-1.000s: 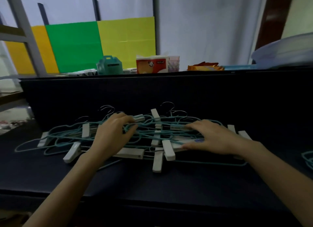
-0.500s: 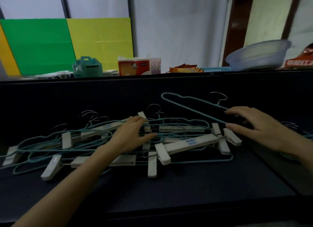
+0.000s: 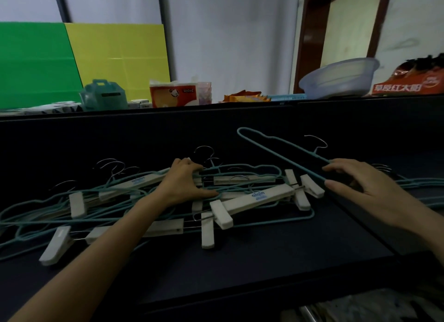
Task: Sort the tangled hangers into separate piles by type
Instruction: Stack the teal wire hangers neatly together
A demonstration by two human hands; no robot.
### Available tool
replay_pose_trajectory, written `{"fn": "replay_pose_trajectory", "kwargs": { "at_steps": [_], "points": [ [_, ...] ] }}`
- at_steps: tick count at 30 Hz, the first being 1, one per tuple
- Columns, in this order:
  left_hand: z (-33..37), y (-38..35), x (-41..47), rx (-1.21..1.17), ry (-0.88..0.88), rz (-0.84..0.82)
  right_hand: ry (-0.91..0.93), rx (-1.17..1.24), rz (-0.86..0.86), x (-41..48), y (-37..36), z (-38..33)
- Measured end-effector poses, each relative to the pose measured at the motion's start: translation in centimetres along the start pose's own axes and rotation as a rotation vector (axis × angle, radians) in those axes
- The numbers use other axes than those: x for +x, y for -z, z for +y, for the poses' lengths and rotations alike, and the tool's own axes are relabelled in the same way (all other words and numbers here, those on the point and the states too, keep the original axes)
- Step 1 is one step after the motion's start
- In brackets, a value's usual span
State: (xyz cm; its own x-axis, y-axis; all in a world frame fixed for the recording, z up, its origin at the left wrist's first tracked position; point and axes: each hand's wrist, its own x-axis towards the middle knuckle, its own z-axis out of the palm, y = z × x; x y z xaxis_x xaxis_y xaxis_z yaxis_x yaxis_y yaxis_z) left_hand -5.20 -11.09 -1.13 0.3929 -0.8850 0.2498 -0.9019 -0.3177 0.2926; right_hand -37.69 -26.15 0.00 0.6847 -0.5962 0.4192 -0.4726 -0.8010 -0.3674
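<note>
Across a dark, matte table [image 3: 264,261], from nine o'clock to centre: a tangled heap [image 3: 115,201] of thin teal coated-wire hangers with bare steel hooks [image 3: 204,151], interlaced with flat white bar hangers [image 3: 254,198].

At three o'clock, apart from the heap: a smaller pile [image 3: 415,182], seemingly teal wire only.

Between the two, toward one o'clock: one teal wire hanger [image 3: 281,154] held clear and tilted, pinched near its neck between thumb and fingers of the right hand [image 3: 365,189].

Left hand [image 3: 185,184] laid on the heap's middle, fingers extended, pressing down, grasping nothing.

Probably mid-extraction of a wire type.

Next: swing it to three o'clock, lay it on that pile, and mind hooks snagging.

Clips [image 3: 219,216] on the bars: pale, blocky, matte.
</note>
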Motion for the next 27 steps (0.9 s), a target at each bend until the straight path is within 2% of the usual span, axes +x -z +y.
{"fn": "replay_pose_trajectory", "kwargs": {
  "at_steps": [13,19,27],
  "points": [
    [2.4,1.2,1.1,-0.106,-0.123,0.198,0.016,0.021,0.092,-1.7,1.6,1.5],
    [7.2,0.4,2.2,-0.076,-0.223,0.159,0.025,0.027,0.151,-3.1,4.4,4.0],
    [17.9,-3.4,3.2,-0.072,-0.297,0.221,-0.006,-0.014,0.129,-6.3,10.3,13.4]
  ]
}}
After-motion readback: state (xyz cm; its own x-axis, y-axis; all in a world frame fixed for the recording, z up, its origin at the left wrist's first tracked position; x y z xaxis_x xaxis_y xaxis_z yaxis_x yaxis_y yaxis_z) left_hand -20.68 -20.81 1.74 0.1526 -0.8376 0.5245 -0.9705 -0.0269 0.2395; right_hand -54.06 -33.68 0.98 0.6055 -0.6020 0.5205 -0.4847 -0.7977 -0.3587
